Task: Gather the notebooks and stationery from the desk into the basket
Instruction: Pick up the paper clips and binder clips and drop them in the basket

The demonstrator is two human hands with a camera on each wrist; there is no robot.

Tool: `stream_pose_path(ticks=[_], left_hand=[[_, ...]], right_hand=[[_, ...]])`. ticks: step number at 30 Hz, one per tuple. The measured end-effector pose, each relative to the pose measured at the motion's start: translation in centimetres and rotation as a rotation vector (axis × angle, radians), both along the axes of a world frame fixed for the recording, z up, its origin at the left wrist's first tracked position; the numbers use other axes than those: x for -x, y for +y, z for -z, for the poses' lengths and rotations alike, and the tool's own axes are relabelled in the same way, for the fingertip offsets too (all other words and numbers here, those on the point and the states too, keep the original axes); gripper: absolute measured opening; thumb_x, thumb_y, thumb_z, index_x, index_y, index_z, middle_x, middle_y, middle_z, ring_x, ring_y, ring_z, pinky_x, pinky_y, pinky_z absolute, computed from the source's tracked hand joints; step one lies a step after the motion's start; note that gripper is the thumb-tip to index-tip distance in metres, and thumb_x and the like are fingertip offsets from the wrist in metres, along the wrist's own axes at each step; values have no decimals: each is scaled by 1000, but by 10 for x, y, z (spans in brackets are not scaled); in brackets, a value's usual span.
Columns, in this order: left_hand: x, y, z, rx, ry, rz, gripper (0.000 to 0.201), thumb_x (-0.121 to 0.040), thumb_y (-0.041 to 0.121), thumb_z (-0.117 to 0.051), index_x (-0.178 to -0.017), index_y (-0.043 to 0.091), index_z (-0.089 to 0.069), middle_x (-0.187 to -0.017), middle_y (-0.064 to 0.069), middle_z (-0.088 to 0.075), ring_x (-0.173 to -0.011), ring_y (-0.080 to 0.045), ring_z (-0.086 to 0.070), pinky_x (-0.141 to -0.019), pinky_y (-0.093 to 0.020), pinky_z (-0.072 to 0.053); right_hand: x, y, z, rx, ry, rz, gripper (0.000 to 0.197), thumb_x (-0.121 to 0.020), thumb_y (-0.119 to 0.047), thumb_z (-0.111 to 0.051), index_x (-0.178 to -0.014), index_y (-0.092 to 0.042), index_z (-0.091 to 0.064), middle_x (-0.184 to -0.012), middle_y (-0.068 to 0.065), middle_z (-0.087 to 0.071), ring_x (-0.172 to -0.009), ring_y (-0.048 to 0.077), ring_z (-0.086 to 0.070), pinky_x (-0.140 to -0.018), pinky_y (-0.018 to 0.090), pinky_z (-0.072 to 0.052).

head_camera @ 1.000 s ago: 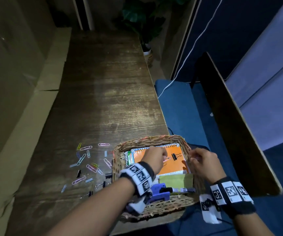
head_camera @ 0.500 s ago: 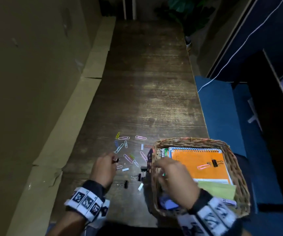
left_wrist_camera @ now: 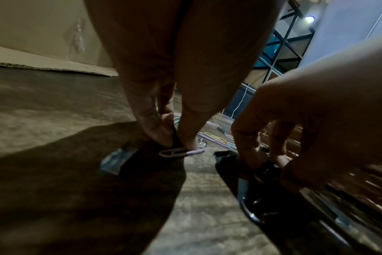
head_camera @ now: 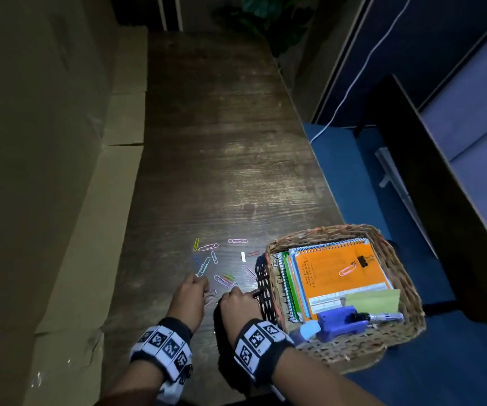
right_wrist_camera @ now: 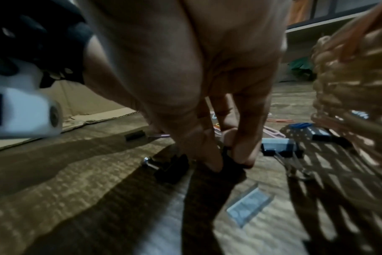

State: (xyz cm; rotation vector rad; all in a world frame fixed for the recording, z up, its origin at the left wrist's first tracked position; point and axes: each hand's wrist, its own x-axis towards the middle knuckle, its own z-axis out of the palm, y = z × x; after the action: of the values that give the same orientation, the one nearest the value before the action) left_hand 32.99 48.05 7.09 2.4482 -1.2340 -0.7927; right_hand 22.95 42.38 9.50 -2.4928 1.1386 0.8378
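Just left of the basket [head_camera: 406,291] on the table [head_camera: 221,148], the right hand [head_camera: 237,307] pinches a black binder clip [right_wrist_camera: 231,162]; left of it, the left hand [head_camera: 188,300] clamps another small black clip [left_wrist_camera: 176,139]. Loose paper clips [head_camera: 207,247] lie beyond; notebooks [head_camera: 333,276] sit inside the basket

A dimly lit study corner in what looks like a home: a long wooden desk [head_camera: 224,159] runs up the centre of the frame, flattened cardboard [head_camera: 113,183] lining the wall along its left edge. A leafy potted plant [head_camera: 268,22] stands at the top, a white cable [head_camera: 362,68] trails down a dark blue panel at upper right, and scattered paper clips [head_camera: 215,259] lie beside a wicker basket [head_camera: 406,291] of notebooks at lower right.
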Motion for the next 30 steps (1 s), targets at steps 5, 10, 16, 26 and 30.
stream_pose_path(ticks=[5, 10, 16, 26, 30], left_hand=[[-8, 4, -2, 32, 38, -43, 19, -76, 2, -67, -93, 8, -60, -98, -9, -58, -91, -29, -61, -75, -31, -44], [-14, 9, -21, 49, 40, -79, 15, -83, 5, -60, -98, 8, -61, -101, -16, -67, -95, -34, -62, -77, -33, -44], [35, -31, -81, 294, 184, 25, 13, -89, 18, -59, -101, 17, -65, -94, 4, -65, -85, -13, -60, -68, -21, -41], [161, -146, -82, 207, 325, 243, 21, -91, 15, -55, -111, 13, -62, -112, -9, -60, -98, -25, -58, -90, -34, -47], [176, -162, -82, 104, 354, 233, 31, -94, 11, -50, -125, 13, -56, -126, -12, -57, -103, -32, -57, -92, -37, -47]], right_hand=[[7, -3, -20, 32, -191, -139, 28, -88, -6, -44, -110, 2, -59, -116, 21, -58, -96, 39, -63, -77, 42, -52], [40, -27, -73, -95, -508, 92, 25, -78, -15, -57, -102, -12, -63, -109, 12, -60, -97, 31, -60, -89, 37, -46], [130, -111, -93, 53, -628, 475, 18, -76, -21, -67, -92, -12, -69, -87, 9, -70, -74, 21, -61, -71, 28, -46], [217, -189, -54, 146, -492, 643, 21, -78, -14, -68, -99, -13, -70, -100, 12, -71, -88, 27, -64, -81, 33, -51], [233, -196, -53, 184, -550, 631, 25, -81, -16, -67, -106, -13, -67, -105, 9, -68, -80, 16, -57, -79, 30, -49]])
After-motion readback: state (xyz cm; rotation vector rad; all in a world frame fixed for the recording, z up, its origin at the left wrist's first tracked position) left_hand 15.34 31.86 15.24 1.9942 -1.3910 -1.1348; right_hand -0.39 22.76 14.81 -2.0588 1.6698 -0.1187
